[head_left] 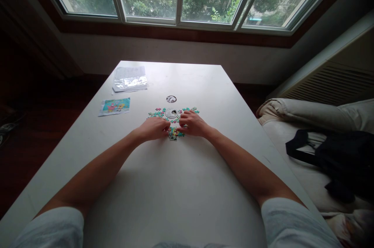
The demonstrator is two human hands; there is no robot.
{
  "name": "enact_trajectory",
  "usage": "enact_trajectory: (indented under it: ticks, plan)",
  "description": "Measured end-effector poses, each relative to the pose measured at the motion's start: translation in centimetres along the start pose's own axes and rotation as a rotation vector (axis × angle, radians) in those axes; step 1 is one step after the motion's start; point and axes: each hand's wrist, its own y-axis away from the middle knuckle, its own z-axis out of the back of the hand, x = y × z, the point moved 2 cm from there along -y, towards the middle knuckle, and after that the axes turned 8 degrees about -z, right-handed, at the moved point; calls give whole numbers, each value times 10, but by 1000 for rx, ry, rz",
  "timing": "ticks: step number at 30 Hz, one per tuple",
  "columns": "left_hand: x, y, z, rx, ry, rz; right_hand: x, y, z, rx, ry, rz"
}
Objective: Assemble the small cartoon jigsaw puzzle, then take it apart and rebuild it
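Observation:
Both my hands rest on a white table (175,185) over a cluster of small colourful jigsaw pieces (159,113). My left hand (154,128) is curled, its fingertips pressed onto a joined patch of pieces (174,134). My right hand (193,123) lies beside it, fingers bent and pinched down on the same patch. What the fingertips grip is too small to make out. A small round tin (171,113) sits among the loose pieces just beyond my hands.
A round lid (171,99) lies farther back. A cartoon picture card (114,106) and a clear plastic bag on paper (130,78) lie at the left rear. A sofa with a black bag (339,158) stands to the right. Windows span the far wall.

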Motion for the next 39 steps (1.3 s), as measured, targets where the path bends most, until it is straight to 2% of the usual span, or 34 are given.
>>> enact_trajectory:
  ticks: [8,19,24,39]
  plan:
    - [3,-1,-2,-15,15,13,12,-1,-2,85,-1,-14]
    - [6,0,-3,-26,59,-15,9,-1,-3,77,-11,-16]
    - [2,-3,-3,-79,77,-30,9,-1,-2,86,-24,-23]
    - [4,-2,0,-53,158,-199,7,-1,-2,107,-8,-34]
